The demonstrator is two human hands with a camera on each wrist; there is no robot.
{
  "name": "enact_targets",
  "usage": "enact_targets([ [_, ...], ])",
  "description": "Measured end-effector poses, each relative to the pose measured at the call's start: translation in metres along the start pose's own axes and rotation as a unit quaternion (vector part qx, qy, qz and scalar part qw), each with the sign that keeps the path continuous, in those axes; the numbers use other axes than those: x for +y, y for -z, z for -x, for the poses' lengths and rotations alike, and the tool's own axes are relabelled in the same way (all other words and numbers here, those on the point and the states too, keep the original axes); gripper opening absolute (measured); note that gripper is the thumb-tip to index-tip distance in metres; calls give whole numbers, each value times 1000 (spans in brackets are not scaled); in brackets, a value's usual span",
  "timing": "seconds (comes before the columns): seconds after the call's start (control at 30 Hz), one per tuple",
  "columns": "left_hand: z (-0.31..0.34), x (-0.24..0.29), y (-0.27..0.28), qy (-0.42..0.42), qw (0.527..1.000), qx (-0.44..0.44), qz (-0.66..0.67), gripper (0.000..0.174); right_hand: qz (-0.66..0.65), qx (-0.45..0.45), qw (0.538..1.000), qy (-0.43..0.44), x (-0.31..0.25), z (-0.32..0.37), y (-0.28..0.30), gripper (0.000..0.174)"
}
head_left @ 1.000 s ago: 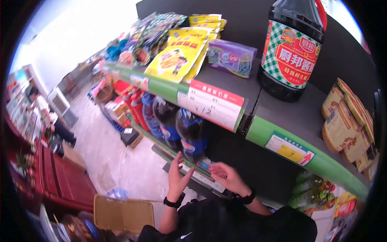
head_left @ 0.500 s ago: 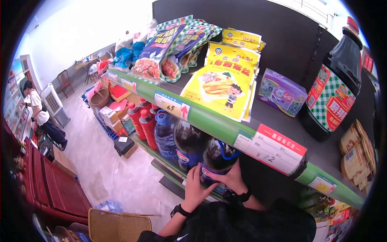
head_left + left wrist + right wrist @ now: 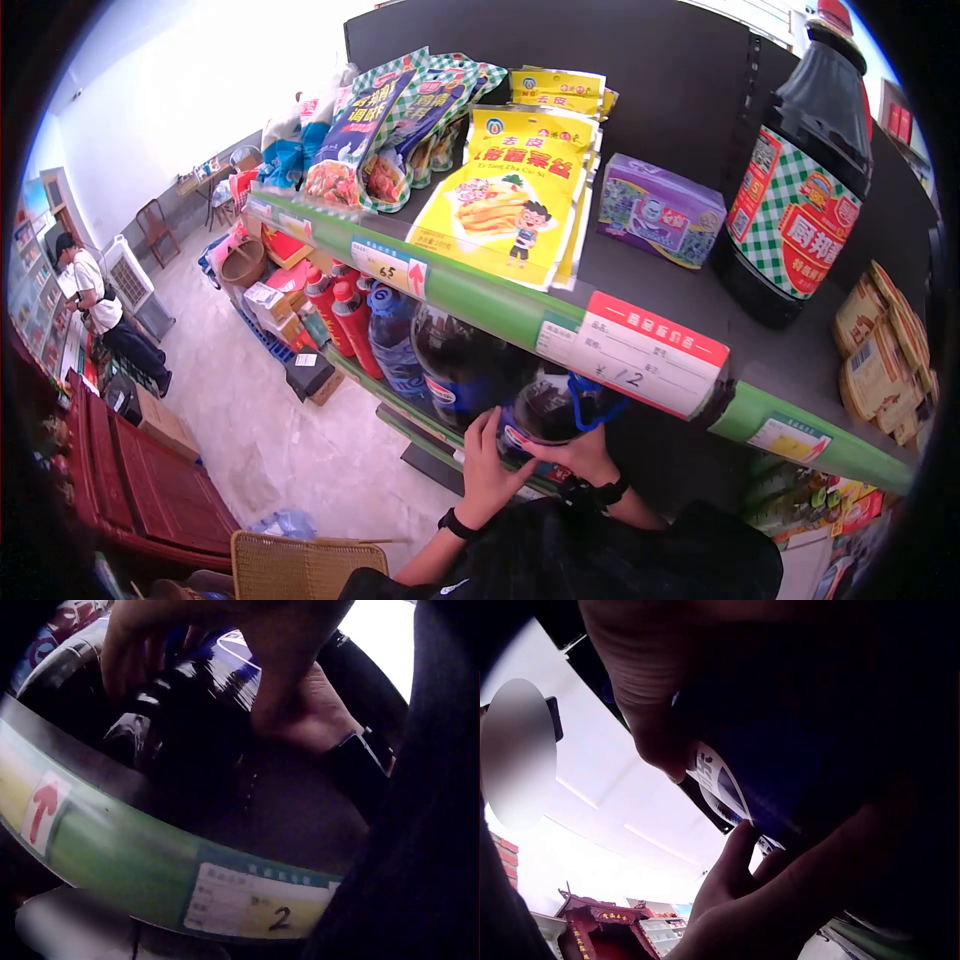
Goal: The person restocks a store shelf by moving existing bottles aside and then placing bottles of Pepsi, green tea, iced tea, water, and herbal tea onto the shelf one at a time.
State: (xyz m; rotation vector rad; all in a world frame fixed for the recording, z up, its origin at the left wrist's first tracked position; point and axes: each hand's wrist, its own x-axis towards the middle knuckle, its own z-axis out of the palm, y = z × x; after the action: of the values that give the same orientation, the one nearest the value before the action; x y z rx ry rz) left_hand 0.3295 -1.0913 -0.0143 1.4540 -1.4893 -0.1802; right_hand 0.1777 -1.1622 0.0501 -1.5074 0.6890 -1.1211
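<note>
A large dark soda bottle point(image 3: 550, 408) with a blue label and a blue carry loop stands on the lower shelf, its top partly under the upper shelf's edge. My left hand point(image 3: 487, 468) holds its near left side, fingers and thumb spread round the label. From the right, my right hand point(image 3: 585, 455) grips the same bottle, with the thumb tips of both hands close together at the front. In the right wrist view the bottle's white label patch point(image 3: 718, 784) shows between the hands. A similar dark bottle point(image 3: 452, 365) stands just left of it.
Above runs the upper shelf's green edge point(image 3: 480, 285) with price cards. Yellow food pouches point(image 3: 505, 200), a purple box point(image 3: 662, 210) and a big soy sauce bottle point(image 3: 795, 190) stand on it. A wicker chair point(image 3: 300, 565) is at lower left; a person point(image 3: 100, 300) stands far left.
One second ago both hands were apart in front of the bottles. They then closed round the nearest dark bottle and still hold it. The head view has shifted.
</note>
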Motion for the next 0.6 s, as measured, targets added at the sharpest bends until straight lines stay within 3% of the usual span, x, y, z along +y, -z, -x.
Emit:
enact_targets([
  [0.1,2,11,-9,-24,1000,11,5,102,-3,-20,999,-30,24,25,19,92],
  [0.17,4,12,-19,-32,999,21,10,102,164,-33,985,40,45,47,34,96],
  [0.2,10,7,-28,-31,996,24,76,102,245,-41,966,77,58,57,39,98],
  [0.27,19,-1,-42,-32,979,33,200,102,32,-9,999,5,72,66,40,107],
  [0.33,29,10,-35,-77,974,26,211,94,53,-24,979,196,3,65,28,109],
  [0.37,35,17,-34,-75,972,23,220,91,5,-29,984,176,-3,73,26,104],
  [0.4,40,29,-35,-21,951,21,308,86,48,-41,975,215,-7,79,27,102],
  [0.47,50,56,-34,83,871,48,482,76,134,-66,945,290,-16,92,34,97],
  [0.5,56,77,-19,211,749,34,627,73,147,-72,940,300,-23,102,36,96],
  [0.53,65,89,-11,322,588,24,742,70,156,-82,934,311,-32,113,38,95],
  [0.6,108,77,-20,170,535,-59,825,61,158,-125,919,340,-44,129,36,93],
])
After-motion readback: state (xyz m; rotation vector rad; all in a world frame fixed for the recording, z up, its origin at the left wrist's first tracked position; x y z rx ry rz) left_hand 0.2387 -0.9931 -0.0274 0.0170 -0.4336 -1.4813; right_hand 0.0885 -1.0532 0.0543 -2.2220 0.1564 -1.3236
